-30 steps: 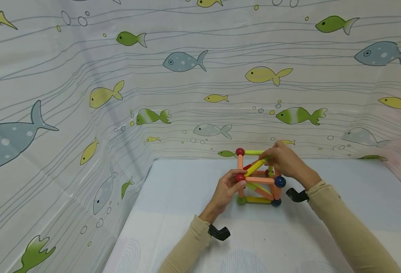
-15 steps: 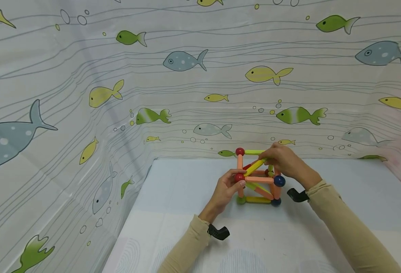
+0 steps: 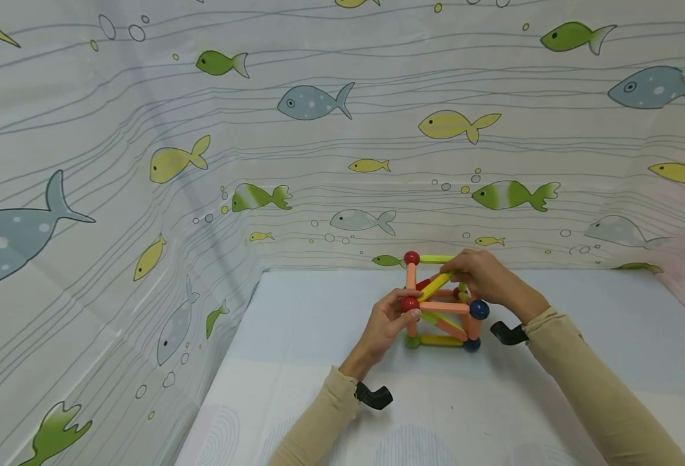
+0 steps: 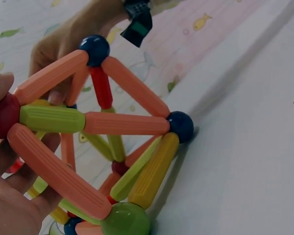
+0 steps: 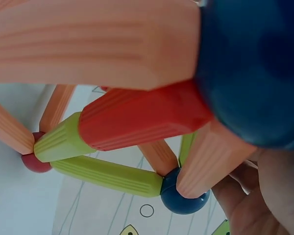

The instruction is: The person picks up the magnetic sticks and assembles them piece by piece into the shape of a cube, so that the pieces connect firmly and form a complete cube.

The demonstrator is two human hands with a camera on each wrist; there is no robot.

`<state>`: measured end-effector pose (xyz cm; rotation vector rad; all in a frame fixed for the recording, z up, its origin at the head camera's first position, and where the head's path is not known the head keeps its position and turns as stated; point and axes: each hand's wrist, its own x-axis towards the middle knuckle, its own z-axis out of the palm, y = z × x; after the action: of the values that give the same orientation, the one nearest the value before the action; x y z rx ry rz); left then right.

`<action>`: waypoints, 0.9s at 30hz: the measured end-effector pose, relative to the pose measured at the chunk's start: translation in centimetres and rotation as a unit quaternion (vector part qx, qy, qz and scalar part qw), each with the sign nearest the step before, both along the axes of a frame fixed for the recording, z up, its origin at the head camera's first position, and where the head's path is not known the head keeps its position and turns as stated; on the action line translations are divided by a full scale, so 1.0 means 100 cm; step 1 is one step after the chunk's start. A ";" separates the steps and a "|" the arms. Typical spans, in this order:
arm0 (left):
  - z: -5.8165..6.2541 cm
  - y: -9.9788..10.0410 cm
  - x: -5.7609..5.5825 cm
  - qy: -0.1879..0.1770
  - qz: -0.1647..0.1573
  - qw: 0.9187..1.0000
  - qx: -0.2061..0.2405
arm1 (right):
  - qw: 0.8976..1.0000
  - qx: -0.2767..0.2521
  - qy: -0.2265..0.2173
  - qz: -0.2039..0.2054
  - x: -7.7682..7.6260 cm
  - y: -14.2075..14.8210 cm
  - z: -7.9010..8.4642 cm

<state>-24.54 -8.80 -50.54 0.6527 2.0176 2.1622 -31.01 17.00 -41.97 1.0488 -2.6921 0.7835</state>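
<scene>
A cube-like frame of magnetic sticks and balls (image 3: pixel 444 308) stands on the table in front of me. My left hand (image 3: pixel 384 327) pinches the red ball (image 3: pixel 410 304) at its near upper left corner, with the thumb below and fingers above. From that ball a yellow stick (image 3: pixel 436 286) slants across the top towards the far right corner. My right hand (image 3: pixel 485 275) pinches the stick's far end, its fingers covering that corner. In the left wrist view, orange sticks (image 4: pixel 59 171) join the red ball to a green ball (image 4: pixel 125 220) and a blue ball (image 4: pixel 94 50).
The table (image 3: pixel 319 310) has a pale cover. Fish-patterned sheeting (image 3: pixel 296 155) rises behind and to the left, close behind the frame. Diagonal sticks, such as a red and green pair (image 5: pixel 142 117), brace the frame's sides.
My right hand has sunk very slightly with its fingers still at the yellow stick's far end. The left hand keeps its hold on the red ball, and the frame stands in place.
</scene>
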 end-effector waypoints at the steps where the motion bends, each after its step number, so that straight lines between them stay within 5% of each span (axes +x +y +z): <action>1: 0.000 0.001 0.000 0.001 -0.001 1.000 0.000 | 1.000 -0.002 -0.004 -0.001 0.000 0.000 0.000; 10: 0.000 0.004 0.001 0.029 0.002 0.999 -0.020 | 1.000 -0.021 0.005 -0.001 0.000 0.008 -0.011; 16: 0.000 0.002 0.000 0.051 0.010 0.998 -0.040 | 0.992 -0.113 0.026 -0.042 0.015 0.024 -0.014; 20: 0.000 -0.001 -0.001 0.064 0.015 0.996 -0.060 | 0.980 -0.161 -0.076 -0.084 0.031 0.030 -0.021; 23: 0.001 -0.002 -0.002 0.081 0.021 0.993 -0.083 | 0.963 -0.182 -0.175 -0.092 0.041 0.028 -0.029; 27: 0.002 -0.002 -0.001 0.099 0.025 0.989 -0.110 | 0.940 -0.215 -0.251 -0.089 0.048 0.022 -0.043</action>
<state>-24.61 -8.95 -50.30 0.8206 2.3535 1.9273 -26.17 19.16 -46.23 0.5445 -2.7262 1.6933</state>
